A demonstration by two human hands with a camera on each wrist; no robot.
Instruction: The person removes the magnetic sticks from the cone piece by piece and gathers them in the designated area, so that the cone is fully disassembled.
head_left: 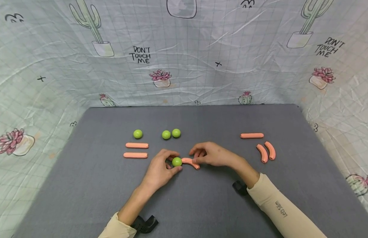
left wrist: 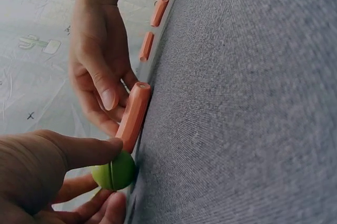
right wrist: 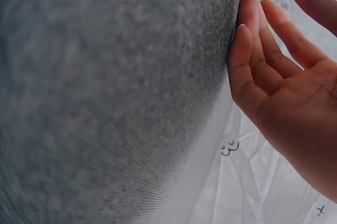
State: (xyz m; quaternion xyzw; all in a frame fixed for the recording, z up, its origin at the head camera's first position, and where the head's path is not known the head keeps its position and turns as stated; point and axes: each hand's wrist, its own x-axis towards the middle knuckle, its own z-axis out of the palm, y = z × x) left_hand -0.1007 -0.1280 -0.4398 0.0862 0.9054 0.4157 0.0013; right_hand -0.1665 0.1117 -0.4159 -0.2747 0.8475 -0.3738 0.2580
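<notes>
My left hand [head_left: 160, 168] is round a small green ball [head_left: 177, 161], thumb on one side and fingers on the other. A dark groove runs across this ball in the left wrist view. End to end with it, on the grey tabletop, lies a curved orange piece [head_left: 191, 163], like a short tube. My right hand [head_left: 212, 154] hovers close over that piece, fingers loosely bent and thumb apart from them. From the left wrist view, the right hand [left wrist: 102, 60] is beyond the orange piece [left wrist: 134, 116]. The right wrist view hides the orange piece.
Two straight orange pieces [head_left: 137, 145] lie left, below a lone green ball [head_left: 137, 134]. Two more green balls [head_left: 166, 135] sit side by side behind my hands. At right are a straight orange piece [head_left: 252, 135] and two curved ones [head_left: 262, 153]. A printed curtain [head_left: 196, 59] surrounds the table.
</notes>
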